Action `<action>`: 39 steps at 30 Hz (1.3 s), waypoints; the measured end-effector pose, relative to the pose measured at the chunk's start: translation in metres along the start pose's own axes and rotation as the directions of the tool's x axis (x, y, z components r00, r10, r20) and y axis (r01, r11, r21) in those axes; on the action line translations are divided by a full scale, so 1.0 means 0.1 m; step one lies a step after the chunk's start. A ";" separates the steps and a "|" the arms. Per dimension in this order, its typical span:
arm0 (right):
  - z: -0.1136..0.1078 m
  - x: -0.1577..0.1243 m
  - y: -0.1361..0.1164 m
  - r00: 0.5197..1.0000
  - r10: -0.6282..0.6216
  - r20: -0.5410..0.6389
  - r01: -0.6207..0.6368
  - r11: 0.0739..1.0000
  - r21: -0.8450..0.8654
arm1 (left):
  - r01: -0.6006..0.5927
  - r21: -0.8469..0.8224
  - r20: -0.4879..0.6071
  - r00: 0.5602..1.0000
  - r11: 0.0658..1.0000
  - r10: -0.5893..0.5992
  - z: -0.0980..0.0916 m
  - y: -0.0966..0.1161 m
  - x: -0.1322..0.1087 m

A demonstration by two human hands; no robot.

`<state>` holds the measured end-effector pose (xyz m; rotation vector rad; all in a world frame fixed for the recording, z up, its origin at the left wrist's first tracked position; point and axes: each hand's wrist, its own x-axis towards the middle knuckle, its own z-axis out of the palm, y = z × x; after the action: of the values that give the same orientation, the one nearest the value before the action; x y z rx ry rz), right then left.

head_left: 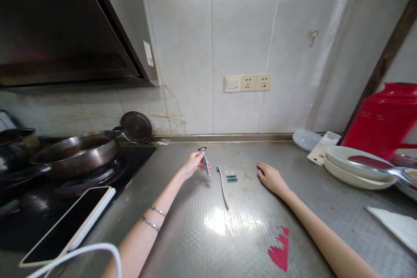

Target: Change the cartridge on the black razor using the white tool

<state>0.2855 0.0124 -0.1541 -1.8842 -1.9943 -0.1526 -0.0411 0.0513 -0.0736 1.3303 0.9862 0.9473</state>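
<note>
1. Razor with slim grey handle and dark T-shaped head point(206, 167), clamped in the left hand's point(194, 164) fingers, is raised above the textured steel counter point(185, 234).
2. Right hand point(271, 177) lies on the steel, fingers together; I cannot tell whether it covers anything.
3. Holding the razor beside the thin white toothbrush point(223, 189) seems the current step.
4. Moving it calls for a firm pinch.

Red jug point(379, 121) cut off right; lettering point(372, 115) blurred.

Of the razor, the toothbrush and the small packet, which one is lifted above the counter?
The razor: the left hand holds it up, while the toothbrush and the small packet lie on the counter.
</note>
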 end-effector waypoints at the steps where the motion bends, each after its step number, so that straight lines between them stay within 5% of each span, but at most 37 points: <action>1: 0.00 0.00 0.00 1.000 -0.006 0.001 0.006 1.000 0.000 | 0.021 -0.044 -0.029 0.999 0.999 -0.022 -0.01 -0.02 0.01; 14: 0.01 -0.01 0.01 1.000 0.000 -0.003 0.000 0.999 0.033 | 0.139 -0.091 -0.293 0.943 0.986 -0.160 0.11 -0.21 0.11; 27: 0.01 -0.01 0.01 1.000 -0.001 -0.015 0.002 0.999 0.037 | 0.356 -0.077 -0.198 0.910 0.931 -0.364 0.13 -0.28 0.07; 39: 0.01 -0.01 0.01 1.000 0.010 -0.010 -0.010 0.999 0.040 | 0.357 -0.150 -0.237 0.892 0.922 -0.384 0.13 -0.27 0.08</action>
<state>0.2861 0.0120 -0.1555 -1.8646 -1.9665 -0.1179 -0.0265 0.0543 -0.1009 0.8962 1.3234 0.8761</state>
